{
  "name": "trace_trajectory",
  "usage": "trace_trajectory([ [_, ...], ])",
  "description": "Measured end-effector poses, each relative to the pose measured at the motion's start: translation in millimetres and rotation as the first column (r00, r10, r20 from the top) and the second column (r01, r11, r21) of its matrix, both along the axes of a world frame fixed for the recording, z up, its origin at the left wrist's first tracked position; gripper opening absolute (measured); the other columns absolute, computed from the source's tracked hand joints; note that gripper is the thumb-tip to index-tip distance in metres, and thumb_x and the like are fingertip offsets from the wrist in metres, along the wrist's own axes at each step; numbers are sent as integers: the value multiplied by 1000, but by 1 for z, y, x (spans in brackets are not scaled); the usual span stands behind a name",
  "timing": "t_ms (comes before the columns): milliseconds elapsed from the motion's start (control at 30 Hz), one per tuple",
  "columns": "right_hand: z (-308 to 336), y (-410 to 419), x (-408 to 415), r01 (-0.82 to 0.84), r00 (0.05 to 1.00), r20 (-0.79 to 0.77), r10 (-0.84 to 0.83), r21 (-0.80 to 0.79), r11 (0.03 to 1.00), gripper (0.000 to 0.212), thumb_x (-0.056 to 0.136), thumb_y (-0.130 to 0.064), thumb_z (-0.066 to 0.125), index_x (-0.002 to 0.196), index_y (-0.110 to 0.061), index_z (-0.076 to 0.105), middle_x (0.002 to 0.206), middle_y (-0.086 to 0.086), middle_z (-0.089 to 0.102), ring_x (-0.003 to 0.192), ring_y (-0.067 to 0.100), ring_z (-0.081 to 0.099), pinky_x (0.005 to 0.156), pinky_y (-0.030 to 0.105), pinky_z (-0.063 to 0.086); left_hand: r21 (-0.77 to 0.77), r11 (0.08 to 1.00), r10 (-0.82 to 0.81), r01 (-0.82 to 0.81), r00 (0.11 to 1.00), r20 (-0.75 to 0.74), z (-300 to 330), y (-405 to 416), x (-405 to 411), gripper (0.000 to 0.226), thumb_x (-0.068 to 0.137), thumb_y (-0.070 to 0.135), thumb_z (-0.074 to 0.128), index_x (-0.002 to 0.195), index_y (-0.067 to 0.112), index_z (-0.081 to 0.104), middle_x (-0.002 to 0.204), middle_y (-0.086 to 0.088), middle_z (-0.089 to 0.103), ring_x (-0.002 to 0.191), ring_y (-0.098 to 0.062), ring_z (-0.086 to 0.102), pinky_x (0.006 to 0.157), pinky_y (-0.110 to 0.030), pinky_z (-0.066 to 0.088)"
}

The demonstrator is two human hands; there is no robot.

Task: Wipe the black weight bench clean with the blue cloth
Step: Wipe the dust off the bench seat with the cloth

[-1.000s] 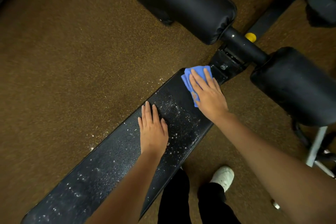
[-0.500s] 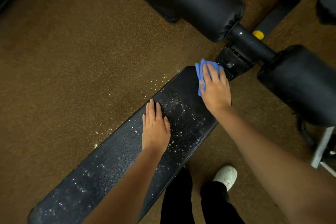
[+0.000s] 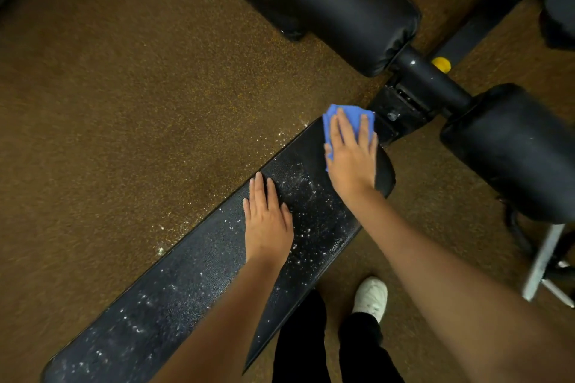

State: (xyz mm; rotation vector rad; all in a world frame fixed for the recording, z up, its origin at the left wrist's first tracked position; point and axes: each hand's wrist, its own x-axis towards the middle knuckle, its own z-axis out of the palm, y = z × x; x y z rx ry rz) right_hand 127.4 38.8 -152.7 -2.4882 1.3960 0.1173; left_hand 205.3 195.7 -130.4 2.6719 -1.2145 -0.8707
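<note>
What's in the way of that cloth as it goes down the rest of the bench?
The left hand, flat on the bench, lies between the cloth under the right hand and the speckled part. Nothing else shows.

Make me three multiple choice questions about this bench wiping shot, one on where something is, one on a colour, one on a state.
1. Where is the cloth?
A. on the floor
B. at the bench's far end, under the right hand
C. under the left hand

2. What colour is the knob by the roller pads?
A. yellow
B. red
C. white

3. How does the left hand lie?
A. in a fist
B. gripping the cloth
C. flat on the bench, fingers straight

Answers: 1 B, the right hand presses the cloth there; 2 A, it shows yellow beside the black bar; 3 C, the palm rests among white specks, holding nothing.
</note>
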Motion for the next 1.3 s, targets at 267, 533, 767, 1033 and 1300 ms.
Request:
trace_trajectory([
  [267, -7, 10, -5, -540, 841, -28, 540, -79, 838, 74, 77, -21, 69, 142, -10, 36, 150, 2, 35, 137, 38, 28, 105, 54, 32, -73, 994, 78, -79, 997, -17, 2, -1, -3, 52, 100, 21, 23, 147, 6, 8, 156, -8, -3, 143, -18, -7, 117, -33, 0],
  [533, 1, 10, 2, -306, 949, 75, 306, -9, 952, 65, 81, -16, 64, 140, -6, 39, 148, 6, 37, 137, 43, 24, 105, 57, 29, -140, 976, 154, -166, 984, -90, 6, 1, -6, 51, 100, 21, 25, 147, 8, 11, 157, -6, -1, 144, -18, -3, 118, -36, 5],
  [767, 8, 33, -18, -679, 731, 218, 647, 133, 722, 66, 82, -36, 63, 141, -20, 39, 156, 1, 17, 144, 30, 4, 111, 55, 11, -298, 918, 249, -264, 965, -87, 21, -36, 0, 57, 96, 33, 13, 146, 7, 12, 156, -8, 7, 144, -22, -1, 116, -40, 1],
  [1033, 21, -11, -106, -356, 926, 186, 328, 148, 923, 52, 89, -13, 56, 139, -17, 43, 157, 2, 14, 144, 27, 1, 111, 53, 14, -47, 938, 347, -344, 933, 96, -4, -103, -45, 62, 97, 42, 26, 147, 9, 13, 154, -20, 6, 142, -37, 0, 113, -51, 5],
  [1300, 4, -15, -84, -414, 908, 133, 396, 153, 897, 62, 94, -30, 47, 148, -13, 20, 158, 5, 4, 142, 22, -9, 113, 45, 8, -47, 891, 447, -451, 857, 257, -26, -105, -46, 57, 88, 34, 24, 135, 9, 45, 138, -20, 45, 128, -38, 41, 97, -55, 39],
])
